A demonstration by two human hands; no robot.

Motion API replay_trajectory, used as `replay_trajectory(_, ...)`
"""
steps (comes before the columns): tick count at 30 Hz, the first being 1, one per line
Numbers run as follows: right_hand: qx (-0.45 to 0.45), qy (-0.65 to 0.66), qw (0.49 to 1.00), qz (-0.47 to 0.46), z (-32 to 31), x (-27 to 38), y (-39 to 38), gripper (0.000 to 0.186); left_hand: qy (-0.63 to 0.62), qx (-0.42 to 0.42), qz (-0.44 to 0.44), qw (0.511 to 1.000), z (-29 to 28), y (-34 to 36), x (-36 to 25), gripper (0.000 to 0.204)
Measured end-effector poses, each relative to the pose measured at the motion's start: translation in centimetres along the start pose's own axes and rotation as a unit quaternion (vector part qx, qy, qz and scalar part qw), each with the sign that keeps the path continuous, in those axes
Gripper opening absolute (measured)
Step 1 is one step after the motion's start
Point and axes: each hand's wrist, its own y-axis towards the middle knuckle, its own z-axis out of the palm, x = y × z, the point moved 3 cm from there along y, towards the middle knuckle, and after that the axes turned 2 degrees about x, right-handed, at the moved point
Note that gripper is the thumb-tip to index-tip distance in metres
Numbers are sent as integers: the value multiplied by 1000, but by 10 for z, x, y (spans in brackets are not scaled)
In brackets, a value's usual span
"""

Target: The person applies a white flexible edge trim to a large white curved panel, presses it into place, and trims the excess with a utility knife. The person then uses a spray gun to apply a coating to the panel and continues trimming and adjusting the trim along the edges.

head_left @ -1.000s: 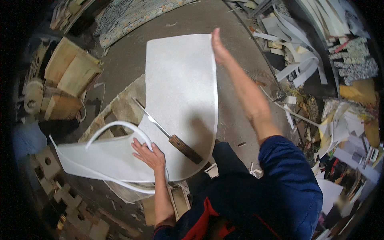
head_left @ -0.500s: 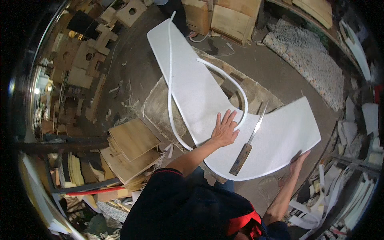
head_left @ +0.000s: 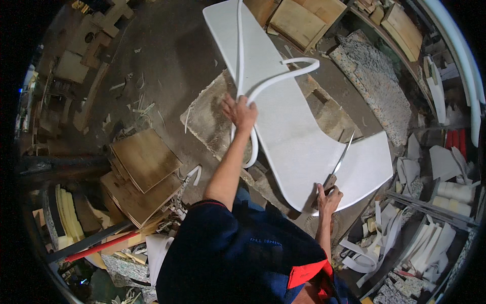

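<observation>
A large white L-shaped foam panel [head_left: 304, 147] lies across a worn, tan work block in front of me. My left hand [head_left: 241, 115] is at the panel's left edge, its fingers around a long white foam strip [head_left: 283, 77]. The strip runs up past the far end, curves over the panel to the right and loops down below the hand. My right hand [head_left: 329, 198], at the near edge of the panel, is closed around the wooden handle of a long-bladed knife [head_left: 344, 153]. The blade points away from me over the panel's inner curve.
Stacked wooden boards [head_left: 144, 159] stand to the left. A speckled foam slab [head_left: 374, 76] leans at the far right, near wooden boxes [head_left: 298, 23]. White foam offcuts [head_left: 374, 248] crowd the right side, and scraps litter the floor. Part of the work block [head_left: 210, 109] shows beneath the panel.
My left hand has left the panel's middle and taken hold of the strip at the left edge, shifting its loop. My right hand has moved from the panel's rim to the knife handle.
</observation>
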Motion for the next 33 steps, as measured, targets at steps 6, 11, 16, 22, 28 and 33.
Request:
replay_trajectory(6, -65, -31, 997, 9, 14, 6, -1, 73, -230, 142, 20, 963, -5, 48, 61, 25)
replay_trajectory(11, -60, -45, 997, 22, 22, -3, 2, 73, -291, -11, 96, 952, -2, 85, 20, 25)
replay_trajectory(16, -69, -53, 996, 37, 24, -4, 4, 76, -44, 62, 220, 973, 20, 119, -19, 27)
replay_trajectory(22, -74, -12, 995, 62, 22, 3, -2, 78, 120, 111, 211, 964, 24, 121, -25, 31)
replay_trajectory(28, -82, -19, 995, 51, 21, 6, -3, 73, 150, 141, 212, 955, 10, 143, -10, 28)
replay_trajectory(33, -72, -12, 997, 39, 24, -7, 0, 66, -203, 25, -79, 976, -150, 134, 174, 33)
